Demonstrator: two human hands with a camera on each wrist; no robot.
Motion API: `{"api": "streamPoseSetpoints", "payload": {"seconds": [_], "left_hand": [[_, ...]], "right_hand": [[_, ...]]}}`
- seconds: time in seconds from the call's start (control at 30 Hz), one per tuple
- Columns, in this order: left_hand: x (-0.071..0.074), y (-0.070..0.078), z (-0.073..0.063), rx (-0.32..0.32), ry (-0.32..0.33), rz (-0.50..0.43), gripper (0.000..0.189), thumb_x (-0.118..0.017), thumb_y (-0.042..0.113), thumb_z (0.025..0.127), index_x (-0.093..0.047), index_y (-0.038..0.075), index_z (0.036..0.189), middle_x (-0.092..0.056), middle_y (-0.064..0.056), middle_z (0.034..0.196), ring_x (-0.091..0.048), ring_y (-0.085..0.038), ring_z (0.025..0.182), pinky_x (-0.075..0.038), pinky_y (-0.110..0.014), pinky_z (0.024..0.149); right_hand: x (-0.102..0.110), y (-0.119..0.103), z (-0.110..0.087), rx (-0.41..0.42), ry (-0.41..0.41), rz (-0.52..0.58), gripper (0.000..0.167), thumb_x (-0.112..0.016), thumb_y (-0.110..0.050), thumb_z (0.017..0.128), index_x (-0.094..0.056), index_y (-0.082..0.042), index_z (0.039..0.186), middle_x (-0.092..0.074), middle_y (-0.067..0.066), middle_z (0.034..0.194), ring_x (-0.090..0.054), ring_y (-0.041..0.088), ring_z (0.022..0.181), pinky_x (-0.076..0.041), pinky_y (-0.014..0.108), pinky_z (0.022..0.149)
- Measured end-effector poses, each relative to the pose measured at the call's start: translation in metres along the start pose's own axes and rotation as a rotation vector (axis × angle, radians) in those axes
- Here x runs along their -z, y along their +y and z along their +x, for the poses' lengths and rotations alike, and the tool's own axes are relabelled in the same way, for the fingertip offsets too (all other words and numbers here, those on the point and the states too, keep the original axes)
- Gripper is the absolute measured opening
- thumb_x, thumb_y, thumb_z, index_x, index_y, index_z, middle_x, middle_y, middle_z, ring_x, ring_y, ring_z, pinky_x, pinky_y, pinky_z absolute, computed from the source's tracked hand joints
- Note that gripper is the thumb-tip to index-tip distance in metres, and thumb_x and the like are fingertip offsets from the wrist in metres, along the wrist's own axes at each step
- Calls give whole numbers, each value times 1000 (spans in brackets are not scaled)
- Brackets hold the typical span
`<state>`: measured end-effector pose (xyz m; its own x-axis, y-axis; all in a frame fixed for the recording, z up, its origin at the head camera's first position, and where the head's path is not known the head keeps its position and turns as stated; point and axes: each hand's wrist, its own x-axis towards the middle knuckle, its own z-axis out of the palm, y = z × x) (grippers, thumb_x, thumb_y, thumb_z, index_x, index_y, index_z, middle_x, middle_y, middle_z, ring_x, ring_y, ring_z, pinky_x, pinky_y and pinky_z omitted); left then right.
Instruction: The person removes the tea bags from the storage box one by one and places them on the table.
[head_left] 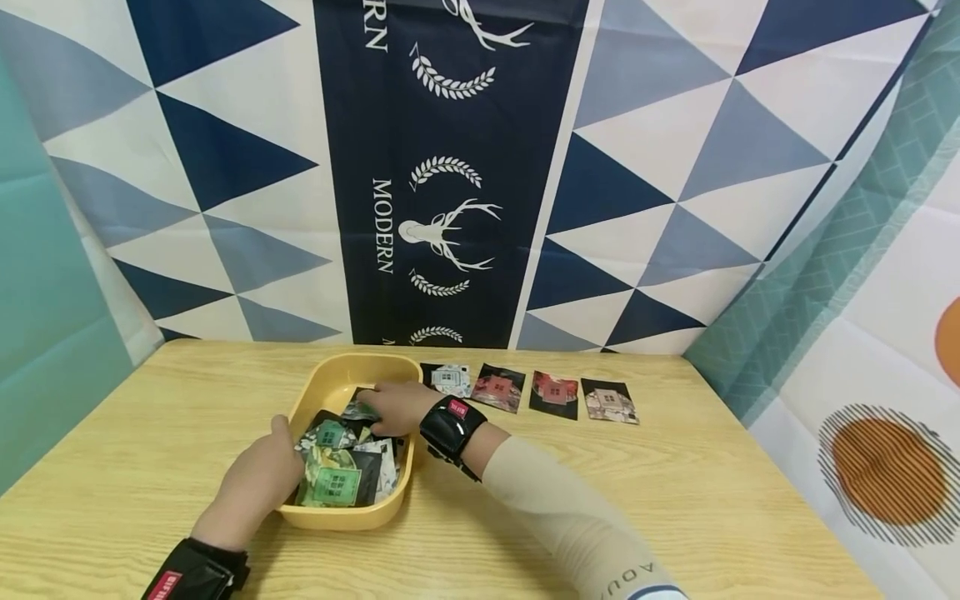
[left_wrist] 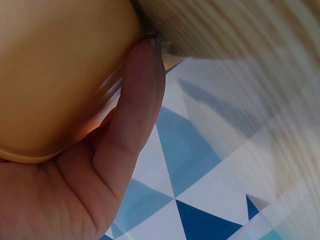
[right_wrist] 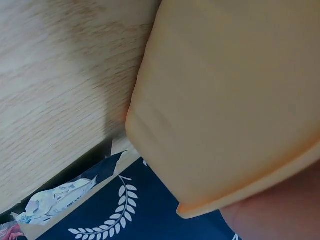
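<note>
A yellow plastic bin (head_left: 345, 518) stands on the table with several flat printed packets inside, among them one with a green label (head_left: 335, 486). On its left side my left hand (head_left: 258, 471) grips the bin; in the left wrist view a finger (left_wrist: 132, 95) lies along the outer wall. My right hand (head_left: 401, 407) reaches over the right rim and pinches a dark packet (head_left: 358, 406) near the far end, its fingertips partly hidden. From the right wrist, the bin's outer wall (right_wrist: 225, 100) covers most of the view and conceals the fingers.
Right of the bin, a row of packets lies on the wooden table (head_left: 525, 500): a black-and-white one (head_left: 450, 380), two with red labels, one (head_left: 498, 387) beside the other (head_left: 555, 393), and a pale-labelled one (head_left: 609, 402). A patterned cloth (head_left: 450, 167) hangs behind the table.
</note>
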<state>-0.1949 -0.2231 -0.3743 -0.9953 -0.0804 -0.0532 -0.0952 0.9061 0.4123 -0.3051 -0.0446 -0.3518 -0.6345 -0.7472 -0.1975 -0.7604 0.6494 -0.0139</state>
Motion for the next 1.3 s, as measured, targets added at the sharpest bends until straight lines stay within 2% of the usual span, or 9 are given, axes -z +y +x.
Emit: {"api": "streamPoseSetpoints", "payload": {"seconds": [0.17, 0.33, 0.47, 0.6, 0.8, 1.07, 1.3], "left_hand": [[2, 0, -1, -5, 5, -7, 56, -40, 3, 85, -17, -22, 130, -58, -21, 73, -53, -21, 55, -40, -33, 48], [2, 1, -1, 2, 0, -14, 55, -39, 2, 86, -17, -21, 130, -57, -18, 71, -51, -21, 53, -38, -32, 47], [3, 1, -1, 3, 1, -10, 57, -39, 3, 86, -15, -21, 132, -58, -20, 72, -52, -21, 54, -38, -32, 47], [3, 0, -3, -13, 9, -11, 55, -38, 3, 86, -16, -21, 131, -54, -14, 65, -49, -21, 51, -36, -32, 45], [2, 0, -4, -35, 20, -15, 55, -38, 2, 86, -17, -22, 130, -51, -12, 61, -47, -20, 48, -34, -31, 44], [2, 0, -2, -19, -1, 0, 58, -38, 3, 86, -14, -22, 132, -55, -15, 65, -49, -20, 51, -36, -32, 46], [0, -1, -3, -28, 5, -21, 57, -37, 3, 86, -14, -21, 132, -50, -11, 60, -46, -20, 48, -33, -31, 44]], "right_hand": [[-1, -4, 6, -17, -6, -29, 47, -56, -30, 93, -43, -21, 137, -64, -5, 108, -57, 7, 85, -41, 25, 64], [-5, -3, 9, -5, 0, -3, 44, -57, -24, 93, -45, -22, 135, -64, -5, 104, -55, 7, 79, -40, 24, 63], [-6, -1, 11, 4, 10, 22, 47, -54, -14, 93, -44, -23, 137, -63, -5, 105, -53, 8, 78, -39, 24, 63], [-5, -1, 12, 24, 38, 41, 47, -52, -8, 92, -46, -25, 136, -63, -5, 107, -53, 7, 81, -40, 23, 66], [-2, -3, 6, 72, 111, -4, 39, -50, -11, 94, -55, -27, 129, -66, -5, 109, -58, 4, 87, -44, 20, 73], [1, -6, -3, 76, 197, -102, 36, -51, -14, 94, -58, -28, 126, -67, -6, 99, -57, 5, 81, -46, 22, 68], [9, -6, -15, 87, 256, -125, 35, -49, -13, 94, -59, -28, 124, -66, -6, 94, -54, 6, 74, -44, 21, 64]]}}
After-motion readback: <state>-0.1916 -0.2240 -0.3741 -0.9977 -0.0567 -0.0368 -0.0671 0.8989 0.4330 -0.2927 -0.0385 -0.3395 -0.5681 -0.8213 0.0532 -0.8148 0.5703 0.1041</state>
